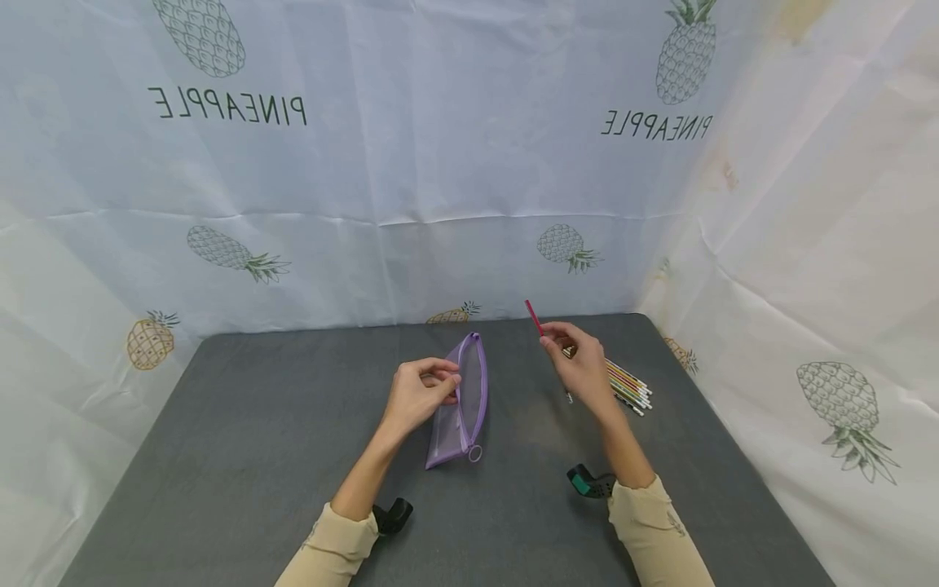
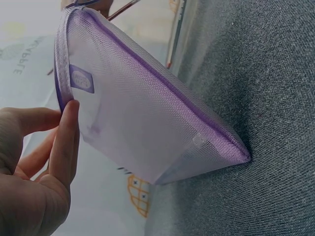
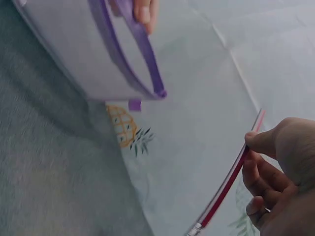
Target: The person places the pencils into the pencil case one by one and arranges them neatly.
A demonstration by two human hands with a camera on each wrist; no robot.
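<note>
A purple mesh zip pouch [image 1: 446, 436] stands on the table with its mouth gaping. My left hand [image 1: 416, 395] pinches the zip edge between thumb and fingers; the left wrist view shows this grip beside a small purple label [image 2: 81, 78]. To the right of the pouch, above the table, my right hand [image 1: 583, 371] holds a red pencil [image 3: 224, 189] between thumb and fingers. The pencil slants, its metal-banded end lower, and is apart from the pouch. Several pencils [image 1: 629, 385] lie together beyond the right hand, partly hidden by it.
The dark grey table [image 1: 279, 424] runs back to a white curtain [image 1: 469, 163] printed with pineapples, which also hangs at both sides. A ring-shaped zip pull [image 1: 475, 453] hangs at the pouch's near end. Black wrist cameras are strapped to both wrists.
</note>
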